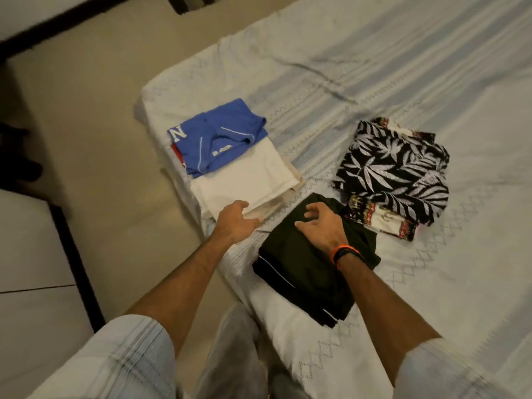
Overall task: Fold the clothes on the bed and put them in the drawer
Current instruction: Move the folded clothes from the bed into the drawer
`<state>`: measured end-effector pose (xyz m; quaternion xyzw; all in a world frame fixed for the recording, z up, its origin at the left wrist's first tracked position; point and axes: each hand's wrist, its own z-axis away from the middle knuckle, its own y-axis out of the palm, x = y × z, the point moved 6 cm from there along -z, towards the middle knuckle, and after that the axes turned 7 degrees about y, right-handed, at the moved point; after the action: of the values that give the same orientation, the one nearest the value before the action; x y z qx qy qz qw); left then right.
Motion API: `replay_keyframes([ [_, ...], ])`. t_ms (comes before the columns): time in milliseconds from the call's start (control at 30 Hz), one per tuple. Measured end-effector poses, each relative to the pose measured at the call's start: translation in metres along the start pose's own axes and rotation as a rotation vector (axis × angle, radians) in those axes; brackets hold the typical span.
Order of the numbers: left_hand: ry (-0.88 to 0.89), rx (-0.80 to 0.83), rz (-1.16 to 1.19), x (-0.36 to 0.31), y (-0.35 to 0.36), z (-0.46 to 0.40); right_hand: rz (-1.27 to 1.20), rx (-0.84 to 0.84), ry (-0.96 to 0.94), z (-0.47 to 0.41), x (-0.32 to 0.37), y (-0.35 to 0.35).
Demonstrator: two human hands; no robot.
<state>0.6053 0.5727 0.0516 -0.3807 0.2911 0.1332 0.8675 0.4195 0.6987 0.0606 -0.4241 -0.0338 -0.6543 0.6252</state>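
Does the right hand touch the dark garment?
Touching. The head view shows the right hand lying on the dark garment, fingers spread and slightly bent against the cloth.

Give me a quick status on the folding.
Left hand open at white stack. Right hand open on dark garment. Leaf-print shirt unfolded.

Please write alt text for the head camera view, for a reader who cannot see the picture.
A person stands at a bed with the right hand resting on a folded dark garment and the left hand touching the near edge of a folded white garment. A folded blue shirt lies on the white one, and a leaf-print shirt lies unfolded to the right.
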Motion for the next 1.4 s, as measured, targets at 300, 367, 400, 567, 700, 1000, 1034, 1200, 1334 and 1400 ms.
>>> replay_keyframes([
  [300, -0.108, -0.151, 0.209, 0.024, -0.075, -0.062, -0.093, 0.031, -0.007, -0.062, 0.083, 0.031],
  [367, -0.140, -0.195, 0.230, 0.036, -0.092, -0.087, -0.058, 0.013, -0.012, -0.092, 0.108, 0.038],
  [400, -0.157, -0.222, 0.242, 0.041, -0.100, -0.099, -0.045, 0.003, -0.016, -0.105, 0.121, 0.040],
  [567, -0.235, -0.361, 0.309, 0.070, -0.144, -0.169, 0.065, -0.072, -0.080, -0.182, 0.190, 0.058],
  [700, -0.299, -0.437, 0.340, 0.094, -0.163, -0.219, 0.228, -0.165, -0.191, -0.241, 0.231, 0.067],
  [1000, -0.539, -0.525, 0.539, 0.122, -0.158, -0.254, 0.434, 0.051, 0.050, -0.336, 0.238, 0.102],
  [1034, -0.553, -0.525, 0.583, 0.127, -0.155, -0.255, 0.417, 0.070, 0.075, -0.337, 0.236, 0.104],
  [1200, -0.598, -0.391, 0.828, 0.140, -0.145, -0.261, 0.271, 0.117, 0.206, -0.349, 0.230, 0.109],
  [1334, -0.556, -0.311, 0.879, 0.131, -0.150, -0.270, 0.142, 0.230, 0.245, -0.349, 0.232, 0.118],
  [1400, -0.493, -0.312, 0.876, 0.125, -0.151, -0.271, 0.125, 0.234, 0.217, -0.348, 0.236, 0.119],
])
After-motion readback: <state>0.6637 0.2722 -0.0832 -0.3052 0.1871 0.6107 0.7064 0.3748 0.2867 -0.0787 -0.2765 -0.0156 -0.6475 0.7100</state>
